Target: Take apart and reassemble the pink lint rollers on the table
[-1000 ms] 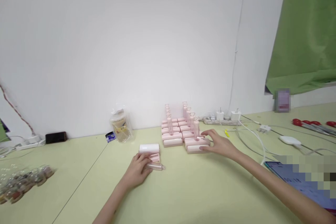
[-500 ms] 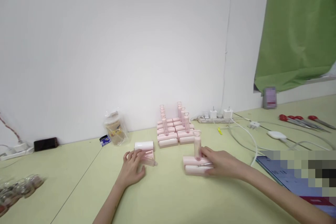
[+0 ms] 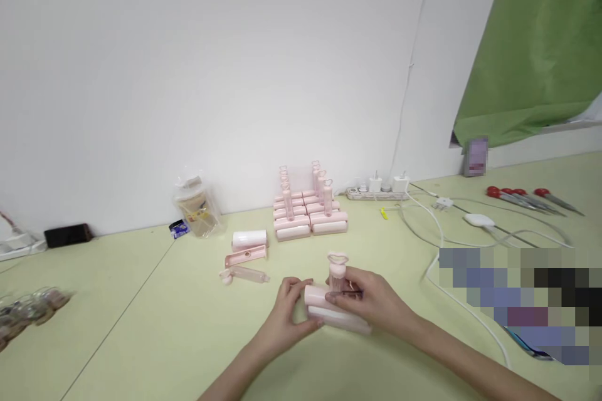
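A pink lint roller point(image 3: 318, 295) with a white roll lies in front of me, its clear pink handle point(image 3: 337, 276) upright with a loop on top. My right hand point(image 3: 364, 294) is closed round the handle's base and the roller's right part. A thin dark strip point(image 3: 350, 292) shows by its fingers; its kind is unclear. My left hand point(image 3: 291, 310) curves round the roller's left end, fingertips behind and thumb in front. To the left lie loose parts: a white roll point(image 3: 249, 239), a pink open casing point(image 3: 245, 255) and a clear pink handle point(image 3: 249, 274).
Several similar lint rollers point(image 3: 294, 229) stand in two rows against the wall. A bagged cup point(image 3: 195, 207) and black phone point(image 3: 68, 235) are on the left. A power strip point(image 3: 376, 194), white cables point(image 3: 433, 269) and red-handled tools point(image 3: 517, 193) occupy the right.
My left hand has left the loose parts and moved right to the lint roller. My right hand has brought the roller left and nearer. The view has shifted slightly.
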`<state>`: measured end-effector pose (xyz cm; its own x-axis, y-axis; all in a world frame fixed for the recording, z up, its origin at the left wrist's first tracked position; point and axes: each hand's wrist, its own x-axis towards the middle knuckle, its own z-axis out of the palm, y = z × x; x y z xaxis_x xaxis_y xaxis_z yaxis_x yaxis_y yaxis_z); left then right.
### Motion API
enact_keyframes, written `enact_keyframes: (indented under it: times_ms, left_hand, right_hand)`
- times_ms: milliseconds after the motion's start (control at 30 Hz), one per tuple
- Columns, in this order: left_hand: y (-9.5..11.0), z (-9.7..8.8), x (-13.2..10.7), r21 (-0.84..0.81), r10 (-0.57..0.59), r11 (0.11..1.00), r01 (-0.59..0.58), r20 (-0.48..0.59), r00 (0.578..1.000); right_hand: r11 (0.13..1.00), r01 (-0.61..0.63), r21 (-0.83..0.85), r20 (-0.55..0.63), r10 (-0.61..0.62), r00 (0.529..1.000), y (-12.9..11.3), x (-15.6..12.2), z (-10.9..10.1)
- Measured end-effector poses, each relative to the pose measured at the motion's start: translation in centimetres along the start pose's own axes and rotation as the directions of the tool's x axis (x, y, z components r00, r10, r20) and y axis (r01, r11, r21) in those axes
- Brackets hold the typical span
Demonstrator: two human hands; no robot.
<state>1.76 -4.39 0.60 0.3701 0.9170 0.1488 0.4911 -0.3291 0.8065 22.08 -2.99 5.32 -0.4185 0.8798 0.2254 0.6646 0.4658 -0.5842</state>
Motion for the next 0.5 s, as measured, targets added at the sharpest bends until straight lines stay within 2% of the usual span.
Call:
enact_keyframes:
  times_ms: [67, 133, 233, 300, 400, 467, 500]
  left_hand:
    - [-0.3, -0.3, 0.4, 0.042, 0.007, 0.999, -0.007, 0.013, 1.0]
    - [-0.5, -0.7, 0.9, 0.102, -0.012, 0.995, 0.014, -0.021, 1.0]
    - [-1.1, -1.0, 1.9, 0.169, -0.054, 0.983, 0.076, -0.131, 0.99]
    - [-1.3, -1.1, 2.6, 0.175, -0.068, 0.979, 0.103, -0.195, 0.978]
    - [-1.0, -1.4, 2.5, 0.145, -0.038, 0.985, 0.09, -0.333, 0.942]
    - [-0.3, -1.5, 1.7, 0.073, -0.014, 0.996, 0.046, -0.387, 0.922]
    - [0.1, -1.5, 1.2, 0.044, -0.005, 0.999, 0.024, -0.378, 0.926]
  right_hand:
    - [0.997, 0.05, 0.061, -0.046, -0.047, 0.998, 0.1, -0.3, -0.1]
    - [0.983, 0.105, 0.151, -0.167, -0.079, 0.983, 0.1, -0.6, -0.7]
    - [0.952, 0.178, 0.248, -0.423, -0.059, 0.904, 0.1, -0.8, -2.4]
    - [0.948, 0.251, 0.197, -0.53, -0.112, 0.841, 0.1, -0.9, -3.4]
    - [0.899, 0.434, 0.056, -0.517, -0.346, 0.783, 0.1, -1.2, -3.7]
    - [0.83, 0.558, -0.013, -0.419, -0.511, 0.751, 0.1, -1.6, -3.1]
    - [0.796, 0.604, -0.038, -0.368, -0.573, 0.732, 0.1, -1.9, -2.7]
